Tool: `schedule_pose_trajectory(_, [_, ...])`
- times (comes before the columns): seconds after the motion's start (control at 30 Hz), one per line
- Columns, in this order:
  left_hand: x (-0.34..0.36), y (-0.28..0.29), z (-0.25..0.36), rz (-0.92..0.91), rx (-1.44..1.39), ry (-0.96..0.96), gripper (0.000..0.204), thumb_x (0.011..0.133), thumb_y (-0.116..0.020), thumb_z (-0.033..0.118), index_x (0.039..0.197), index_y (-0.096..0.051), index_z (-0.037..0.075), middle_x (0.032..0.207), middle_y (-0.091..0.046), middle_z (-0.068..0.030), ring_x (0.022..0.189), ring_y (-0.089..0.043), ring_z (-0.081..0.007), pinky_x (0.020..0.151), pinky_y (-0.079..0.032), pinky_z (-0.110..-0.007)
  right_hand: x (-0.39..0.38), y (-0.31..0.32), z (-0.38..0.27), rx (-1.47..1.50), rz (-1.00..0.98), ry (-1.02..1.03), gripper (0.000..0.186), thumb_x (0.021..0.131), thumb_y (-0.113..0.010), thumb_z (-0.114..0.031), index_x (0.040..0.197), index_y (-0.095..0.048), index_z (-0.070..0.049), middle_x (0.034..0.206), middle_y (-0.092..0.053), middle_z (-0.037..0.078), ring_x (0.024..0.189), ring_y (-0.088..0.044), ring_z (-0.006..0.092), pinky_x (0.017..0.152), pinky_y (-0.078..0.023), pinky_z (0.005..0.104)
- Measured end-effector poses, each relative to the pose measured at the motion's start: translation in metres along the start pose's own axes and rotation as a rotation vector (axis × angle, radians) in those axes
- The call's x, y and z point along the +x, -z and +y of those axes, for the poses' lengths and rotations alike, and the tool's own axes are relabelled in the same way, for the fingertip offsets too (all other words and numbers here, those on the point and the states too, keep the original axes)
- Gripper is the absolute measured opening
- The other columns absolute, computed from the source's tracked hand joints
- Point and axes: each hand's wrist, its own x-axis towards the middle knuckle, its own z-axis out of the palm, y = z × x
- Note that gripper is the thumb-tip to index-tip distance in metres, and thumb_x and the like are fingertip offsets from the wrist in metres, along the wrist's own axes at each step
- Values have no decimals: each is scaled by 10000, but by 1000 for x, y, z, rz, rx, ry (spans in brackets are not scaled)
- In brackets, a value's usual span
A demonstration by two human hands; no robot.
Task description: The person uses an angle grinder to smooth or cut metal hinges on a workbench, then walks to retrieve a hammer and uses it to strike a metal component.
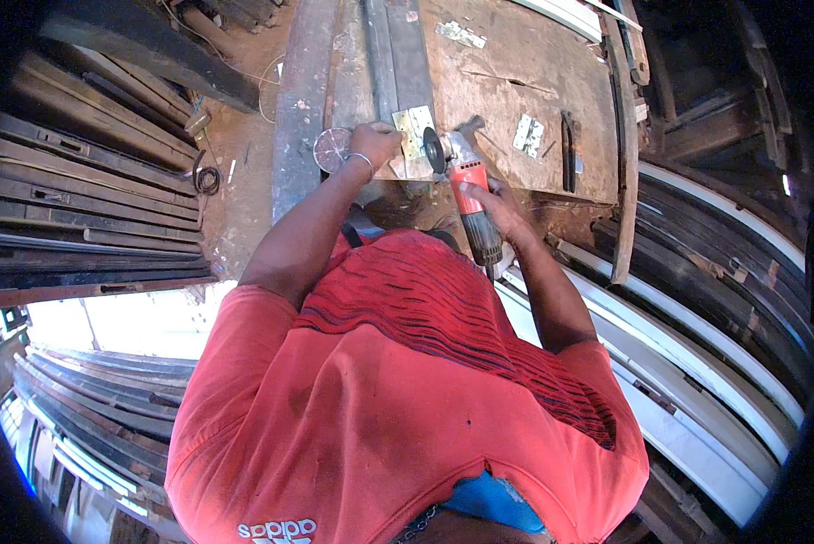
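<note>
My right hand (504, 210) is wrapped round the red and black body of an angle grinder (472, 195). The grinder's dark disc (435, 150) stands on edge right beside a brass-coloured hinge (414, 127). That hinge lies open on a grey metal bar at the near end of the wooden bench (497, 86). At its left edge my left hand (373, 148) is closed, fingers curled with their tips against the hinge. A round reddish disc (331, 150) shows by my left wrist. Behind the grinder's head lies a hammer (469, 125), partly covered.
More hinges (527, 135) (461, 34) lie on the bench, and a dark long-handled tool (567, 150) sits near its right edge. Stacked metal lengths (89, 172) fill the left side. Long white and dark profiles (688, 354) run along the right. A coiled black cable (206, 179) hangs at left.
</note>
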Motion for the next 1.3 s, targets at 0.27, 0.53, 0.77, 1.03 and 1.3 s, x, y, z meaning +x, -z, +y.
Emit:
schedule_pose_trajectory(0.27, [1, 4, 3, -66, -51, 8, 235, 794, -779, 179, 895, -751, -31, 750, -734, -101, 610, -674, -139, 575, -538, -306, 0, -9, 1, 40, 14, -4, 602, 821, -729, -533, 1138, -692, -22, 999, -710, 99, 873, -663, 181, 829, -511, 349])
schedule_pose_trajectory(0.53, [-8, 6, 16, -61, -46, 46, 208, 800, -771, 157, 908, -753, -20, 743, -733, -97, 613, -683, -149, 581, -545, -306, -10, -18, -9, -12, 111, -50, 581, 830, -734, -488, 1146, -668, -5, 972, -703, 106, 831, -668, 184, 788, -530, 336])
schedule_pose_trajectory(0.77, [-7, 5, 14, -29, 25, -10, 225, 793, -780, 183, 887, -747, -20, 736, -725, -86, 597, -666, -142, 568, -528, -297, -7, -22, -8, 66, 93, -45, 535, 839, -737, -467, 1091, -654, -2, 883, -692, 98, 688, -663, 158, 631, -542, 313])
schedule_pose_trajectory(1.03, [12, -5, -15, 11, 65, 13, 270, 734, -799, 303, 898, -790, 89, 876, -757, -120, 797, -734, -244, 755, -562, -340, -4, -24, -1, 29, 97, 2, 504, 834, -744, -454, 1073, -669, -17, 894, -694, 73, 750, -658, 152, 715, -537, 330])
schedule_pose_trajectory(1.3, [12, -8, -16, 46, 95, -64, 240, 805, -769, 193, 923, -748, -15, 792, -740, -98, 629, -680, -149, 595, -538, -306, -7, -30, -1, 47, 124, 41, 572, 829, -743, -468, 1160, -666, -8, 1029, -698, 94, 898, -654, 179, 823, -518, 351])
